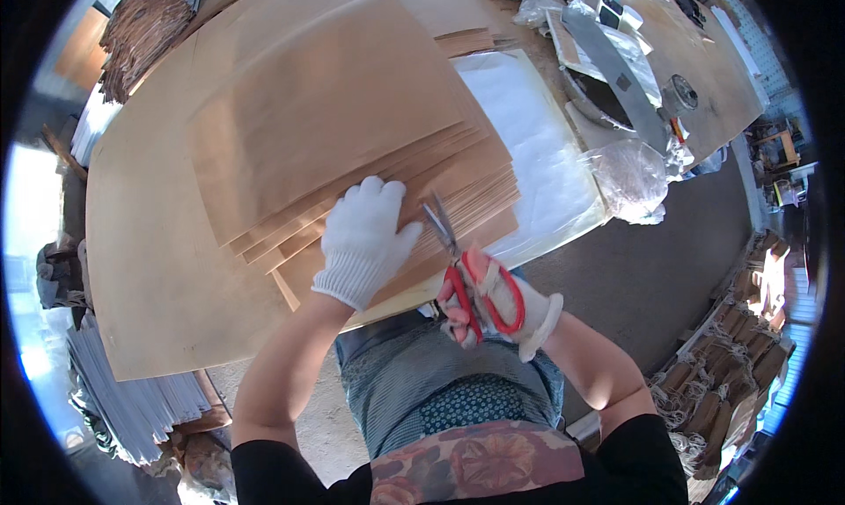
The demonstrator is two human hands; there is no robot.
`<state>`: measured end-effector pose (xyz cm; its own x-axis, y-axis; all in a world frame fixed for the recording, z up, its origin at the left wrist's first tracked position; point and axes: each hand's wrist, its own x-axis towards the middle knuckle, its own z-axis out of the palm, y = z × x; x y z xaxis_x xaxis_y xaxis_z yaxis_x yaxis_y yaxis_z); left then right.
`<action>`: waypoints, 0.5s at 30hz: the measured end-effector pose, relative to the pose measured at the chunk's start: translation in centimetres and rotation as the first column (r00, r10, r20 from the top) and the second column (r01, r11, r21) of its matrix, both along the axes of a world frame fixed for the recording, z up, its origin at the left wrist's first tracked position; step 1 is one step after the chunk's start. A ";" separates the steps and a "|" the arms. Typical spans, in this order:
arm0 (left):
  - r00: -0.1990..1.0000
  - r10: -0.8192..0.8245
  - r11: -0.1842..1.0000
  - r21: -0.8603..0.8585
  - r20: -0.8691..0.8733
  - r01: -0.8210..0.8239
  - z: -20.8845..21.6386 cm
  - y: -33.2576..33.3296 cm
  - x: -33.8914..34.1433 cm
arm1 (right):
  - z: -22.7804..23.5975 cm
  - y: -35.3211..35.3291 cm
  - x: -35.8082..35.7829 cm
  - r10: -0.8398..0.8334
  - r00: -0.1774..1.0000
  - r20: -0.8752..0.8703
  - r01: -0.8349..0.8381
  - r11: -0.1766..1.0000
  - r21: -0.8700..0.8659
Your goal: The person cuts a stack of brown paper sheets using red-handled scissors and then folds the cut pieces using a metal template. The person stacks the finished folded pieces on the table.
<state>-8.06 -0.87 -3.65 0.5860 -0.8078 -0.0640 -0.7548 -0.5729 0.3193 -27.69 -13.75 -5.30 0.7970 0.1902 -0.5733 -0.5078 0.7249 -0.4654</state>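
From the person's head, 1 wide fisheye camera is looking down and forward, with patterned clothing (484, 457) lying near and the table (145, 276) stretching far.

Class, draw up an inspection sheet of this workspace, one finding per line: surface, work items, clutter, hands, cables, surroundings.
Surface: tan table, partly covered by a white sheet.
Work items: brown paper stack, layers unevenly staggered; red-handled scissors, blades slightly apart.
Clutter: plastic bag and long grey strip, on the right.
Hands: left hand gloved, resting on the stack; right hand gloved, holding the scissors.
Cables: nothing seen.
Surroundings: tied bundles lower right; grey sheets lower left.
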 end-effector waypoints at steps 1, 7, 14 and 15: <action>1.000 0.017 1.000 0.003 0.013 -0.017 -0.2 -0.1 -0.1 | -0.1 -0.2 -0.6 0.039 0.999 0.002 -0.039 0.998 -0.042; 1.000 -0.007 0.997 -0.071 0.007 0.008 -0.4 0.4 0.8 | 0.7 -4.8 -0.5 -0.075 0.966 -0.246 -0.032 0.915 -0.403; 0.905 -0.117 0.985 -0.162 -0.410 0.054 0.3 1.6 3.9 | -2.5 -2.0 -1.6 -0.132 0.985 -0.112 0.089 0.942 -0.325; 0.868 -0.138 0.982 -0.183 -0.477 0.055 -0.1 1.5 4.8 | -2.6 0.2 -1.4 -0.054 0.994 -0.097 0.027 0.964 -0.264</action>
